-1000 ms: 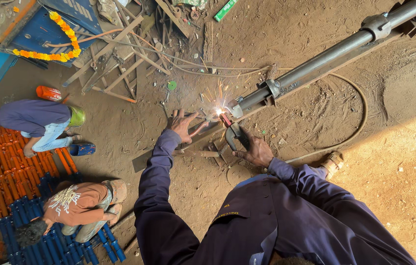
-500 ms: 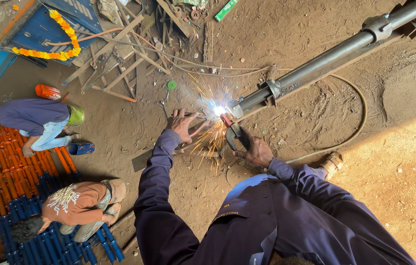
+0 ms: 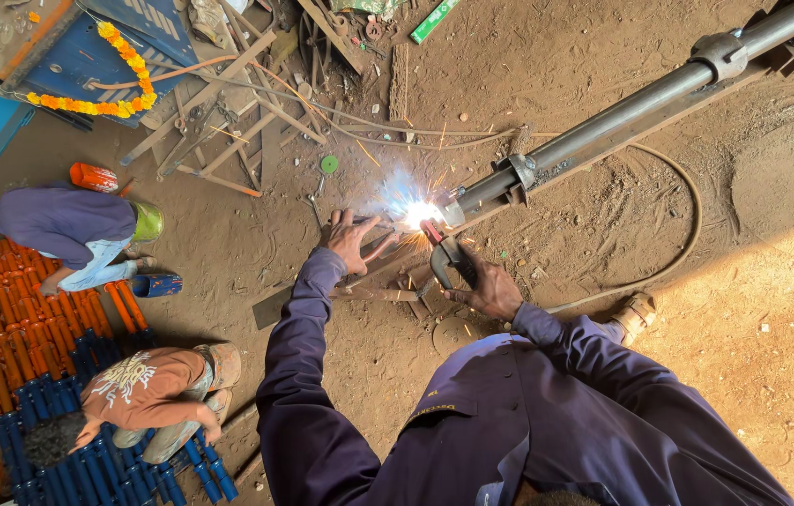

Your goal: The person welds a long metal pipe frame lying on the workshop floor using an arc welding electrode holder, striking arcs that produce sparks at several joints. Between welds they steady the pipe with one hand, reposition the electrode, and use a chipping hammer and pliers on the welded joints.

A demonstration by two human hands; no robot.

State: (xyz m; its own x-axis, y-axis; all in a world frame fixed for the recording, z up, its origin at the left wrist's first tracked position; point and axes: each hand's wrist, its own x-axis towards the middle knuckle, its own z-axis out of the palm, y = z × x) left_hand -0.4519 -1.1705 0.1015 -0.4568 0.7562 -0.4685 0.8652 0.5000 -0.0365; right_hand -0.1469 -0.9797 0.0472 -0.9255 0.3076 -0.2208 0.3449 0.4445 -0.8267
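Sparks have thinned since earlier. Right hand grips the electrode holder at the long steel pipe. Left hand lies open, fingers spread, on the flat bar.

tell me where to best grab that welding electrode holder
By its dark rear handle, coming from the person's side, much as the right hand grips the electrode holder now. Its front end points into the bright arc at the end of the long pipe, so that end is likely hot.
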